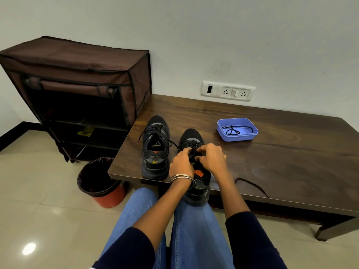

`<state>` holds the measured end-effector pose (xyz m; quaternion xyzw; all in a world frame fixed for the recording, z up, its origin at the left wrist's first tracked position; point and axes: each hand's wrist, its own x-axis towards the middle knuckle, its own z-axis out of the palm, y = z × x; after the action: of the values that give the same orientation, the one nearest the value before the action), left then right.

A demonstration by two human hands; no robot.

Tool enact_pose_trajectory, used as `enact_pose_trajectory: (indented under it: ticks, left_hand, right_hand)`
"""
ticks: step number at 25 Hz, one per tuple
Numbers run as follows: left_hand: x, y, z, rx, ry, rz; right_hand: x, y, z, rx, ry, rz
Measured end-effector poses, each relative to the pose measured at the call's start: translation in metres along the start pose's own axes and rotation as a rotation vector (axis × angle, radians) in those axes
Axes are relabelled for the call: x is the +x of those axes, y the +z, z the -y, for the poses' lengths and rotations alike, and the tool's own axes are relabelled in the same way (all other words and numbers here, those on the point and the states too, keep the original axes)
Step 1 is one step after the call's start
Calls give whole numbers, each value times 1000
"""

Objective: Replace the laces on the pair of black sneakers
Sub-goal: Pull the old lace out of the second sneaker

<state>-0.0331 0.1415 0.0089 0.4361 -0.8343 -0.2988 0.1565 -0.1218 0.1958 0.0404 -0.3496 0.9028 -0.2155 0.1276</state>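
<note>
Two black sneakers stand on the dark wooden table (272, 152), toes pointing away. The left sneaker (155, 148) has untied black laces spilling to both sides. The right sneaker (194, 171) hangs over the table's near edge, its heel above my knee. My left hand (181, 162) and my right hand (210, 157) meet over its tongue, and both pinch the black lace there. A loose black lace (252, 185) trails off the table's front edge to the right. Another black lace (233, 130) lies coiled in a blue plastic tray (250, 135).
A brown fabric shoe rack (81, 90) stands left of the table against the wall. A red bin (103, 181) with a dark liner sits on the tiled floor by the table's corner. A wall socket panel (228, 91) is behind the table.
</note>
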Motion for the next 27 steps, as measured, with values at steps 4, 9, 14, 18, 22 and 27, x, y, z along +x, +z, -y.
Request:
enact_pose_trajectory:
  ticks: [4,9,14,18,22,27]
  left_hand:
    - [0,2,1,16,-27,-31]
    - [0,4,1,1,-18,-58]
    - [0,8,2,-43,-22,-71]
    - [2,8,4,25,44,-35]
    - [5,6,7,17,86,-8]
    - [14,3,18,-115,102,31]
  right_hand:
    - [3,2,-1,151,84,-58]
    - [-3,-18,10,1108,227,180]
    - [8,-85,16,1885,36,1]
    - [27,-97,-5,1606,20,-301]
    - [35,-73,-37,677,395,-343]
    - [12,-45,-32,79,377,-36]
